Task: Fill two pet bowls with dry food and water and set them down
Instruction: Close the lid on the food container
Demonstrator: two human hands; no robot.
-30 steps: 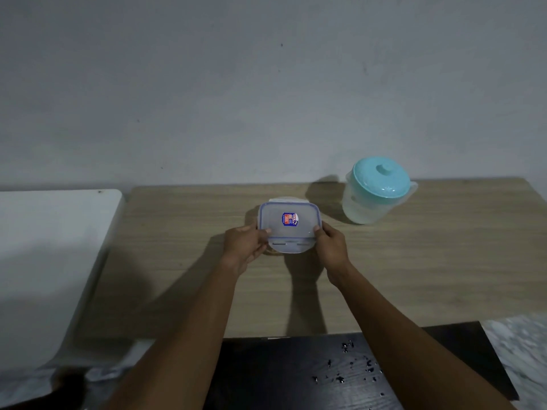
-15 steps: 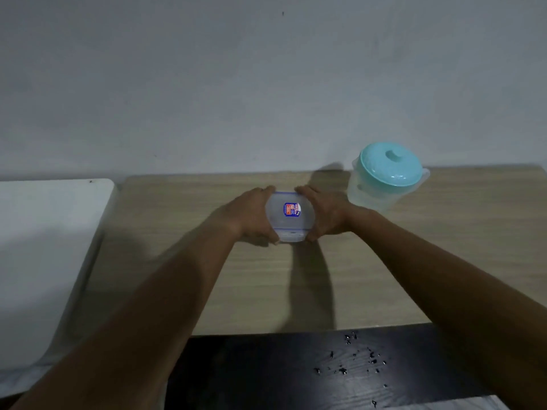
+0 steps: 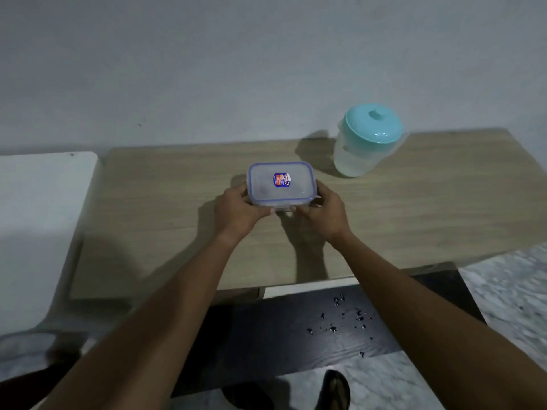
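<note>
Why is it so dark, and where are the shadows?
In the head view the light is dim and greyish; the box in the left hand and right hand casts a dark shadow toward the table's near edge, the jug shadows to its left, and the floor at right looks blurred.

The box (image 3: 281, 184) looks like clear, smooth plastic with a blue-rimmed lid and a glossy paper sticker (image 3: 281, 180). The jug (image 3: 362, 143) is cloudy, translucent plastic under a teal plastic lid with a soft sheen. The desk (image 3: 414, 208) shows a pale wood grain, matt and smooth, perhaps laminate; the dim view leaves that unsure. Below it a black board (image 3: 281, 335) has a fine grained, slightly shiny finish. The floor (image 3: 509, 291) looks like grey-veined marble. The wall (image 3: 207, 69) is matt painted plaster.
</note>
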